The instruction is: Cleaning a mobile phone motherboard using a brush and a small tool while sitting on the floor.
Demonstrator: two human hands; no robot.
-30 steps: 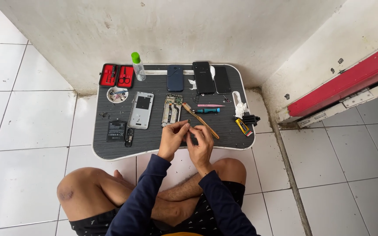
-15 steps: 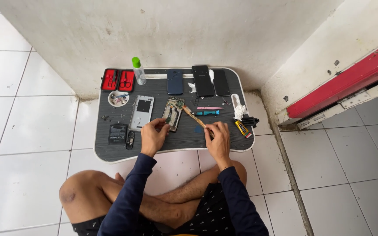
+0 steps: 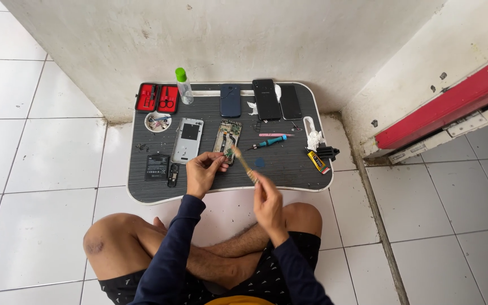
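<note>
1. Two hands are at work: a small circuit part (image 3: 228, 153) is pinched in the left hand (image 3: 201, 172) fingers, over the desk (image 3: 289, 164).
2. A light brush (image 3: 244, 164) is clamped in the right hand (image 3: 268, 197) fingers.
3. The part seems fragile, best gripped by its edges.

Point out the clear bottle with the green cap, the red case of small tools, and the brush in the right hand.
Clear plastic bottle with green cap (image 3: 184, 88), head view, on its body.
Red open tool case (image 3: 157, 97), head view, centre hinge.
Thin wooden-handled brush (image 3: 244, 164), head view, mid-handle.
</note>
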